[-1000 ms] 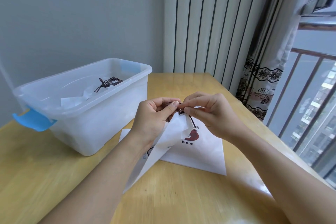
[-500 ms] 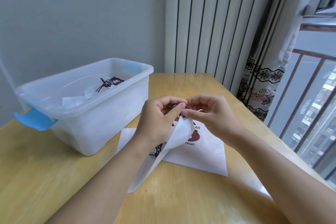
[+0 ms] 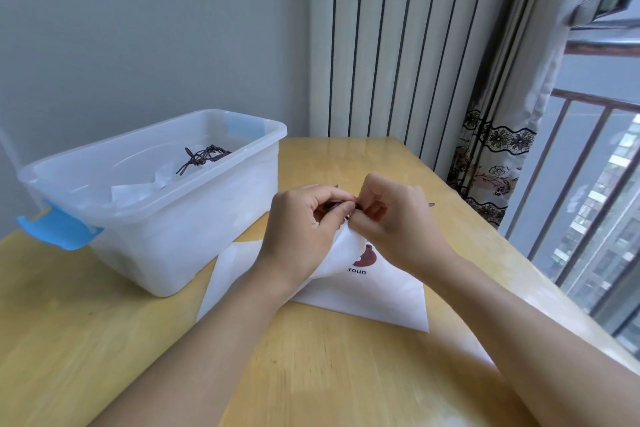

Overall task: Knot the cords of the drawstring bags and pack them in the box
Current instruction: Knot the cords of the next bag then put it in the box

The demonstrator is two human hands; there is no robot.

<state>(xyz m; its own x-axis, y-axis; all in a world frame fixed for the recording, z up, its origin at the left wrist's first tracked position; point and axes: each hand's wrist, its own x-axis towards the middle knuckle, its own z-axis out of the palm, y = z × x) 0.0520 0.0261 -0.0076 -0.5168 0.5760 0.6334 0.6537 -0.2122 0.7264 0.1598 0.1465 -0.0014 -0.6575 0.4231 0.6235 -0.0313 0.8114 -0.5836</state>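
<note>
A white drawstring bag [image 3: 337, 255] is lifted off the table by its top, right in front of me. My left hand [image 3: 304, 222] and my right hand [image 3: 394, 222] meet above it, and both pinch its dark brown cord [image 3: 334, 207] between thumb and fingers. Most of the cord is hidden by my fingers. Under the raised bag lies another white bag [image 3: 384, 291] flat on the table, with a dark red print and lettering. The clear plastic box [image 3: 194, 222] with blue latches stands to the left; inside it lie white bags with a knotted brown cord [image 3: 204, 158].
The wooden table [image 3: 329, 374] ends close on the right, by a patterned curtain [image 3: 491, 177] and a window railing [image 3: 588, 218]. A striped wall panel [image 3: 398, 45] stands behind the table. The box sits near the table's left back corner.
Both hands have closed in tighter on the cord and the right hand has rolled over it. The lifted bag hangs lower, with its lower end hidden behind my left forearm.
</note>
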